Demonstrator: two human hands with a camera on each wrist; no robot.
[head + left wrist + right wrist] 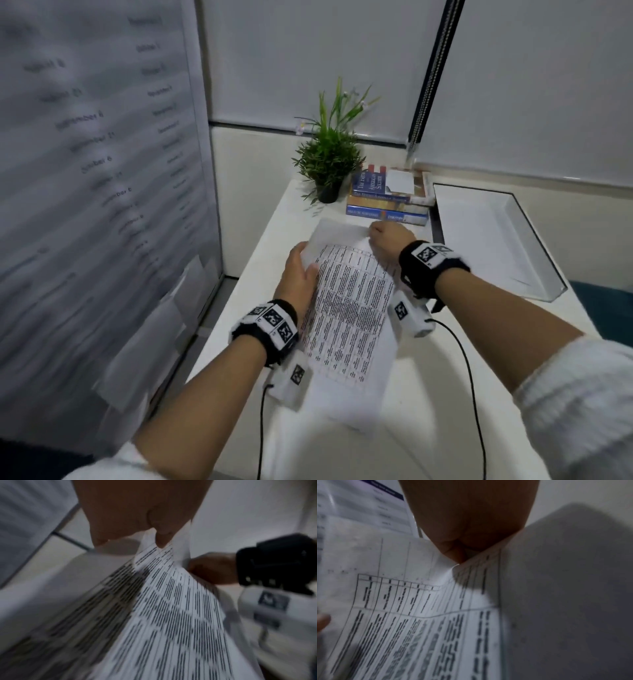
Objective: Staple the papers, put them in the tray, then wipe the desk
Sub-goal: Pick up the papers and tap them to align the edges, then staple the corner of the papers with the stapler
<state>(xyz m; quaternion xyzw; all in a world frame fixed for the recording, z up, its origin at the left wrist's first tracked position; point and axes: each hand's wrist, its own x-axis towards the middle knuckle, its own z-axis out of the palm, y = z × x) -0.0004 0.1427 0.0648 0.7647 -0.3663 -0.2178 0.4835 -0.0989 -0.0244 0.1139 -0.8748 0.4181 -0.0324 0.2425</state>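
Printed papers (349, 308) with a dense table of text are held lifted over the white desk (445, 377). My left hand (299, 270) grips their upper left edge, thumb on the printed side (161, 539). My right hand (390, 236) pinches the upper right corner, where the top sheet curls back (457, 555). The papers (171, 615) fill both wrist views, blurred (419, 622). A clear tray (493, 240) sits at the right end of the desk, beyond my right wrist. No stapler or cloth shows in any view.
A potted green plant (329, 161) and a stack of books (388, 198) stand at the back of the desk. A partition with a printed schedule (96, 154) walls off the left side. Cables from the wrist cameras trail over the front of the desk.
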